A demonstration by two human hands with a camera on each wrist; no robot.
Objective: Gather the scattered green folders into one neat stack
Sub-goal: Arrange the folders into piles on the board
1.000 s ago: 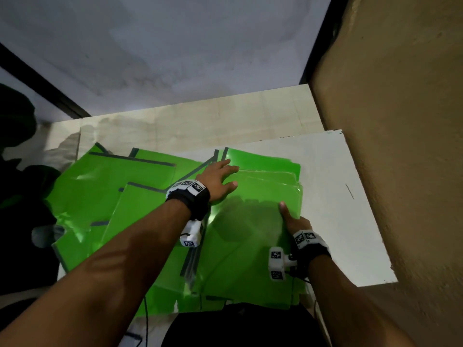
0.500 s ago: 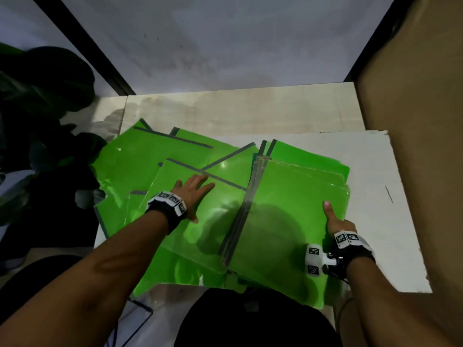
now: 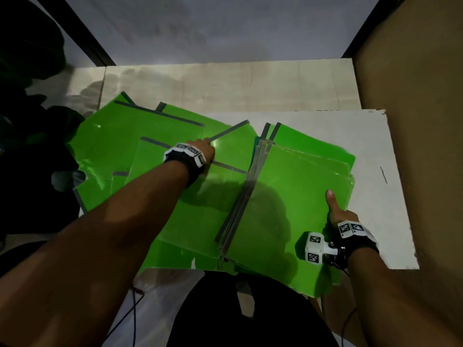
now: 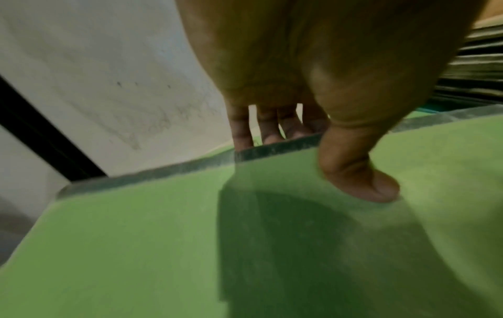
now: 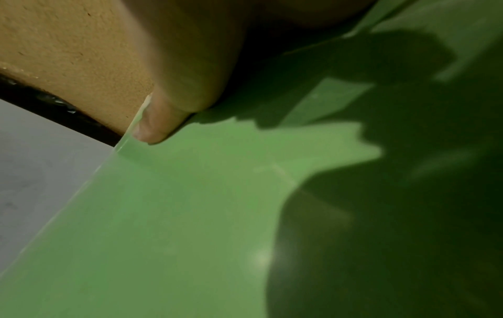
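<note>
A pile of green folders lies on the white board at the right, grey spines to the left. My right hand holds its right edge, thumb on top and fingers hidden beneath. More green folders lie fanned out to the left, overlapping. My left hand grips the far grey-spined edge of the top loose folder. In the left wrist view the thumb presses on the sheet and the fingers curl over the spine.
A brown wall stands close at the right and a pale wall at the back. Bare wooden tabletop lies beyond the folders. Dark bulky shapes sit off the left edge. My dark lap is at the near edge.
My left hand left the pile, slid left onto the loose folder, then reached to its far spine and took hold. My right hand kept its hold on the pile's right edge.
</note>
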